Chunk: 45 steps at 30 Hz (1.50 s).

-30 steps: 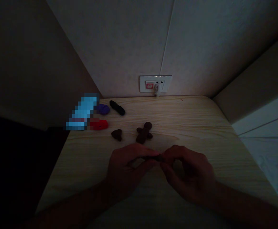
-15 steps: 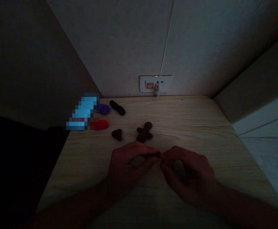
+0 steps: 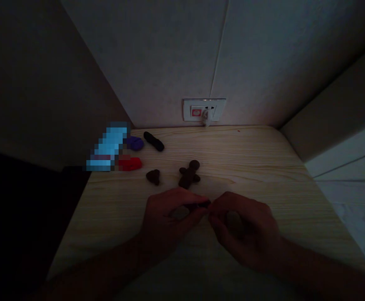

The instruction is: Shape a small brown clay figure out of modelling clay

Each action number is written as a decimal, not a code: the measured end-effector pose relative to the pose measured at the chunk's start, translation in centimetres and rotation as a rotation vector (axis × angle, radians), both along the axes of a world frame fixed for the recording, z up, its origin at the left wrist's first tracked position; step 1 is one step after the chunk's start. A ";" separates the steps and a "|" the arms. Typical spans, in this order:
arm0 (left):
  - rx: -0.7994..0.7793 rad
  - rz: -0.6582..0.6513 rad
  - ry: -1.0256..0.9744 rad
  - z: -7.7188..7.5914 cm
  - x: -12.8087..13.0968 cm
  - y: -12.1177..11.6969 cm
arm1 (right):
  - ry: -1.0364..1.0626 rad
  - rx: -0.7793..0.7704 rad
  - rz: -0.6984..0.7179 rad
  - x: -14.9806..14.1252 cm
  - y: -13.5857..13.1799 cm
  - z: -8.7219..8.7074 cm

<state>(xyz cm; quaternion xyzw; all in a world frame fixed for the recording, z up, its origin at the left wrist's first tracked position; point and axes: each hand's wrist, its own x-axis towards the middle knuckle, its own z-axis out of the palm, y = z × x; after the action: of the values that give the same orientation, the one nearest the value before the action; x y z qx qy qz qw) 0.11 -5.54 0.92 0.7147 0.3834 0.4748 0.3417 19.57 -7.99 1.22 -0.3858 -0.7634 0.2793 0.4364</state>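
Observation:
My left hand (image 3: 170, 215) pinches a small dark piece of modelling clay (image 3: 205, 203) between thumb and fingers. Against the piece's right end, my right hand (image 3: 245, 230) is closed, its thumb and fingertips pressed together; whether it grips the clay too is hard to see in the dim light. Just beyond my left hand lies a brown clay figure (image 3: 188, 175) with a round head, a body and two stubby arms; its lower end is partly covered by my hand. To its left rests a loose brown clay lump (image 3: 153, 177).
On the wooden table (image 3: 251, 154), a red clay piece (image 3: 131, 164), a purple one (image 3: 135, 143) and a black clay roll (image 3: 153, 141) lie at the back left. A blurred-out lit phone-like screen (image 3: 109, 146) is beside them. A wall socket (image 3: 204, 110) holds a plug behind.
My right hand has shifted slightly left, its fingertips closer to the small clay piece. My left hand stays nearly in place, and the things on the table have not moved.

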 end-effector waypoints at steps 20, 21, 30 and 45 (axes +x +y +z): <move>-0.116 0.005 -0.148 0.2 -0.1 -0.5 | 0.026 -0.016 -0.054 -0.1 -0.1 -0.1; -0.131 0.001 -0.157 0.2 -0.1 -0.5 | 0.027 -0.019 -0.051 0.0 -0.1 -0.1; -0.188 -0.014 -0.211 -0.1 0.0 -0.5 | 0.088 -0.071 -0.023 0.0 -0.3 -0.4; -0.148 -0.031 -0.130 -0.5 -0.2 -0.7 | 0.075 -0.078 -0.024 -0.2 -0.1 -0.1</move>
<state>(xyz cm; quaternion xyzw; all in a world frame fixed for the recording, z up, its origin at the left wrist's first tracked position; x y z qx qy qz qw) -0.09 -6.27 0.37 0.6610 0.3834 0.4851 0.4252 19.38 -8.13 1.09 -0.4008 -0.7303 0.3179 0.4528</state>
